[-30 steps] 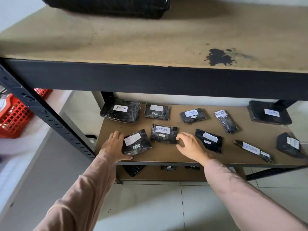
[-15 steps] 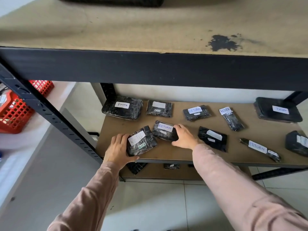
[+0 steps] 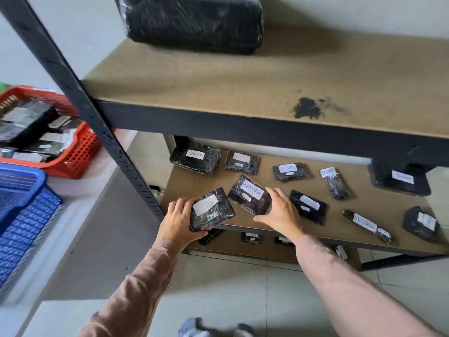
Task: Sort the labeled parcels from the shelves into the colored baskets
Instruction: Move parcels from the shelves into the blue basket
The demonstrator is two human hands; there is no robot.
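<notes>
While left grip (image 3: 176, 221) holds parcel (image 3: 211, 209), right grip (image 3: 279, 212) holds RETURN parcel (image 3: 250, 194).

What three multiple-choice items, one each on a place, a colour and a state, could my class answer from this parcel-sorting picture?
1. Where is the red basket? A on the top shelf; B left of the rack's upright; C under the lowest shelf.
2. What colour is the basket nearer the camera than the red one? A yellow; B white; C blue.
3. What is the right hand doing? A gripping a RETURN parcel; B lying open and empty; C reaching into a basket.
Answers: 1 B, it sits beyond the upright, at the left. 2 C, the blue basket shows blue mesh. 3 A, fingers and thumb curl round the parcel's edge.
</notes>
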